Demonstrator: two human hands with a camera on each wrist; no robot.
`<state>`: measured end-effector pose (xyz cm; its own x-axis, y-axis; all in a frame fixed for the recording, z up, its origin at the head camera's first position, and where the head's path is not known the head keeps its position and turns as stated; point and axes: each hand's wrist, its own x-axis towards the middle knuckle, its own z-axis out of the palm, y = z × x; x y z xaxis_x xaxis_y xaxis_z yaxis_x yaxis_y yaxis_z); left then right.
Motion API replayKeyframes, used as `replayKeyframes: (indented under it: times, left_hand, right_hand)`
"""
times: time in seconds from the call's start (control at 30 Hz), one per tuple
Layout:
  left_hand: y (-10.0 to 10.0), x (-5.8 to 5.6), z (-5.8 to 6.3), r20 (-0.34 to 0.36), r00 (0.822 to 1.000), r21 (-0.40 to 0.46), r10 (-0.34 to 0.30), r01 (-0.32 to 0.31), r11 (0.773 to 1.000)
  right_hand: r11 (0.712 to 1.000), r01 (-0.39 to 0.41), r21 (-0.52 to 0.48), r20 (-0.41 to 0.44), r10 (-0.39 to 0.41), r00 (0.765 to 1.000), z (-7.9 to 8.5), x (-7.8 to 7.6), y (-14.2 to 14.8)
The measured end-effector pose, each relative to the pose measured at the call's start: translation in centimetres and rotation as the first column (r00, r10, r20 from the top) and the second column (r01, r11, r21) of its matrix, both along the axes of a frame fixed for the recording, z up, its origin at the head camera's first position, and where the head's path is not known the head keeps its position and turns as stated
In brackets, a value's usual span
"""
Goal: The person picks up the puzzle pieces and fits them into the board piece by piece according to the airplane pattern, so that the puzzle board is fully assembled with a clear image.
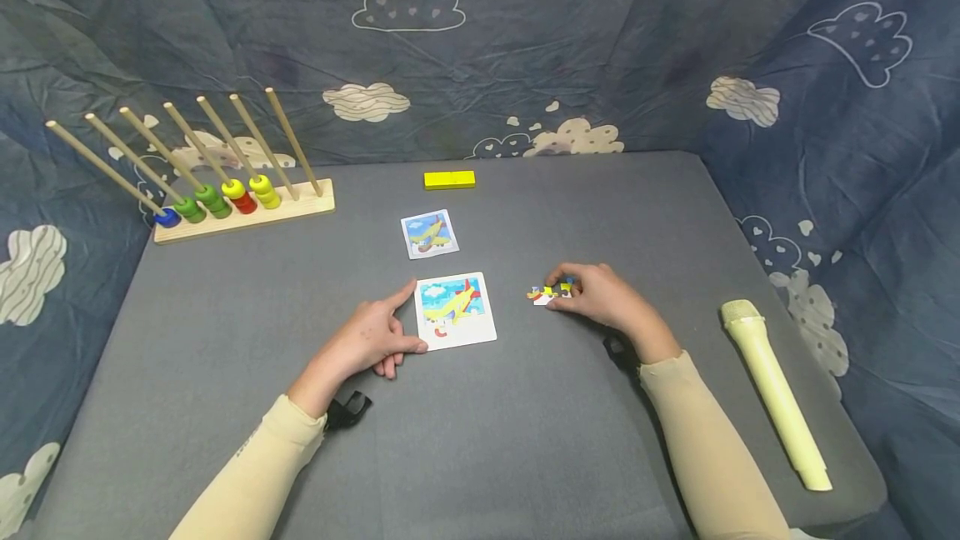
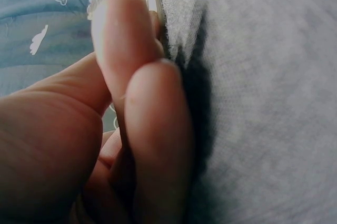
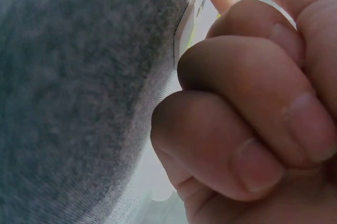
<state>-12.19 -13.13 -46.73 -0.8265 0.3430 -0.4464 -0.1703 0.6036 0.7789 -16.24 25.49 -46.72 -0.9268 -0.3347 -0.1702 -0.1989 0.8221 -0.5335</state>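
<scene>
A square jigsaw puzzle board (image 1: 455,311) with a white border and a yellow airplane picture lies on the grey table. My left hand (image 1: 370,335) steadies it from the left, with the straight index finger at its upper left corner and the thumb at its lower left corner. The other left fingers are folded under. To the right of the board, my right hand (image 1: 603,300) pinches at a small group of colourful puzzle pieces (image 1: 542,296) between thumb and index finger. The other right fingers (image 3: 231,71) are curled in. Part of the pieces is hidden behind the hand.
Above the board lies a picture card (image 1: 430,234) of an airplane. Behind that sits a yellow block (image 1: 449,181). A wooden peg stand (image 1: 288,211) with coloured rings occupies the back left. A pale yellow microphone (image 1: 776,394) lies along the right side of the table.
</scene>
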Motion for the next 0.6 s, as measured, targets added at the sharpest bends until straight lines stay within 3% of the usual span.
replayKeyframes:
  times: [0.4,0.6]
  left_hand:
    - [-0.2,0.0,0.0,-0.007,1.000,0.021,-0.004,0.005,1.000]
    - [-0.1,0.0,0.0,-0.015,1.000,0.012,-0.009,0.009,1.000]
  right_hand:
    - [1.000,-0.015,-0.005,-0.031,0.015,0.999,0.2,0.1,-0.6]
    - [0.999,-0.049,-0.023,-0.037,0.048,0.998,0.9,0.4,-2.4]
